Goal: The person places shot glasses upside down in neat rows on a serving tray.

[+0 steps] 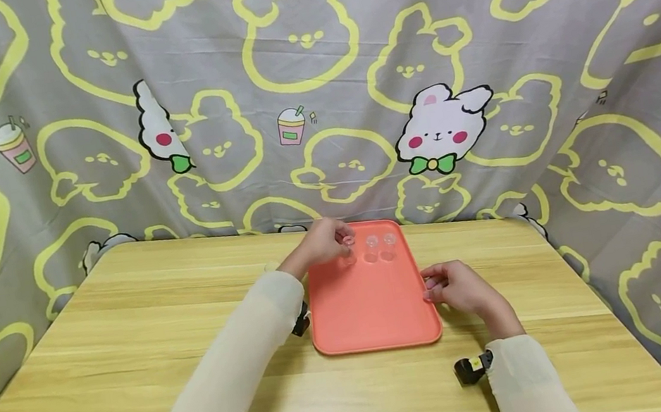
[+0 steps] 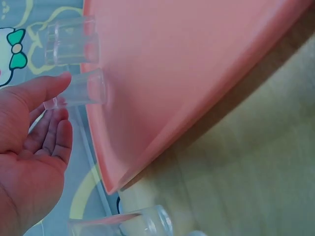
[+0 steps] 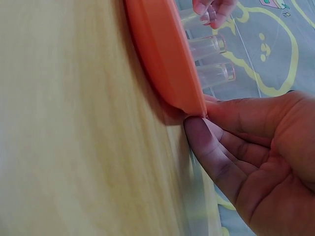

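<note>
Near the far left corner of the coral-red tray (image 1: 372, 313), my left hand (image 1: 323, 241) pinches a small clear plastic cup (image 2: 88, 88) between thumb and fingers. The cup stands upright, its top at the fingertips. To its right on the tray are two more clear cups, one (image 1: 371, 255) in the middle and another (image 1: 388, 253) farther right. My right hand (image 1: 461, 286) pinches the tray's right rim between thumb and forefinger, as the right wrist view shows close up.
The tray lies on a wood-grain table (image 1: 160, 310). Off the tray's left side, another clear cup (image 2: 123, 223) shows at the bottom of the left wrist view. A grey patterned curtain (image 1: 208, 75) hangs behind the table.
</note>
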Demonstrator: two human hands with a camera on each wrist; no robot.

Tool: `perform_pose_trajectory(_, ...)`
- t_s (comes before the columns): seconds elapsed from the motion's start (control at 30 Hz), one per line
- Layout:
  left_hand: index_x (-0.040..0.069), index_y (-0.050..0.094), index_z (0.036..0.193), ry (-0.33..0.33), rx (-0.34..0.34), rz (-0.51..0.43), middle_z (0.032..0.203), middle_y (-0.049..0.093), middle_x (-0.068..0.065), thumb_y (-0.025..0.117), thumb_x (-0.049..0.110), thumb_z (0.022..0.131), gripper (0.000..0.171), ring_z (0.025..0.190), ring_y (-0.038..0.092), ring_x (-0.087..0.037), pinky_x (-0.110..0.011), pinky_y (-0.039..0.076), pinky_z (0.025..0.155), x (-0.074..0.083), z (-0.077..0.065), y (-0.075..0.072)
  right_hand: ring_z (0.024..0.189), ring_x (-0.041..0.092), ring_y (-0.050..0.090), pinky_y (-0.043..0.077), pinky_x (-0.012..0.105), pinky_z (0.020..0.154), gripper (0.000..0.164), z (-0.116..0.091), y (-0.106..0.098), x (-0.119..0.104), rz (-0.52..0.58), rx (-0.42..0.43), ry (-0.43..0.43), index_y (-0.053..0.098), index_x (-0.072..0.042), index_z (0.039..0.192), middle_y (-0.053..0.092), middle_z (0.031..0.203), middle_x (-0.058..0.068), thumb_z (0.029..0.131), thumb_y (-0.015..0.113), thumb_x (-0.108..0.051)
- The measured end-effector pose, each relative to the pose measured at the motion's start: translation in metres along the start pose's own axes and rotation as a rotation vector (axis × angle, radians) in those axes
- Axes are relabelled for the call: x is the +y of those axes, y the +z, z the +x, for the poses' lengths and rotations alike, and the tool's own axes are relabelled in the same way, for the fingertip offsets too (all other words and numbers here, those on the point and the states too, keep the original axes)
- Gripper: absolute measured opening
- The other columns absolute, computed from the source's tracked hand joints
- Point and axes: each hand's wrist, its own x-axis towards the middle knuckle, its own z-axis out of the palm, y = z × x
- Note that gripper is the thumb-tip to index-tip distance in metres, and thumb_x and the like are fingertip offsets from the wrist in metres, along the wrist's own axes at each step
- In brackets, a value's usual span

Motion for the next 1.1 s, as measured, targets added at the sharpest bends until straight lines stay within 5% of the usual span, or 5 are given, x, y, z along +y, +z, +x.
perform_pose_trajectory(0.33, 0.001, 0.074, 0.122, -0.025, -0.022, -0.035, 0.108, 0.074, -0.009, 0.083, 0.002, 0.082, 0.041, 0.094, 0.07, -0.02, -0.032, 0.057, 0.085, 0.002, -0.001, 0.004, 0.09, 0.022, 0.065, 0.06, 0.036, 0.078, 0.04, -0.001, -0.001, -0.002, -0.016, -0.002, 0.002, 0.057, 0.015, 0.133, 0.067, 0.102, 0.016, 0.093, 0.062, 0.011)
perform_pose_trajectory(0.7, 0.004, 0.076, 0.117, -0.005, -0.026, -0.056, 0.106, 0.074, -0.008, 0.081, 0.001, 0.082, 0.036, 0.093, 0.069, -0.018, -0.029, 0.057, 0.082, 0.0, 0.001, 0.008, 0.09, 0.022, 0.065, 0.06, 0.035, 0.077, 0.04, -0.001, 0.0, -0.002, -0.026, -0.003, 0.001, 0.058, 0.015, 0.132, 0.067, 0.102, 0.015, 0.093, 0.062, 0.011)
perform_pose_trajectory(1.1, 0.003, 0.073, 0.121, 0.011, -0.03, -0.023, 0.113, 0.072, -0.008, 0.078, 0.005, 0.087, 0.034, 0.103, 0.067, -0.021, -0.032, 0.056, 0.089, 0.007, 0.002, -0.002, 0.09, 0.021, 0.065, 0.06, 0.034, 0.076, 0.04, -0.001, 0.0, -0.003, -0.038, -0.001, 0.007, 0.057, 0.015, 0.132, 0.067, 0.101, 0.015, 0.092, 0.062, 0.011)
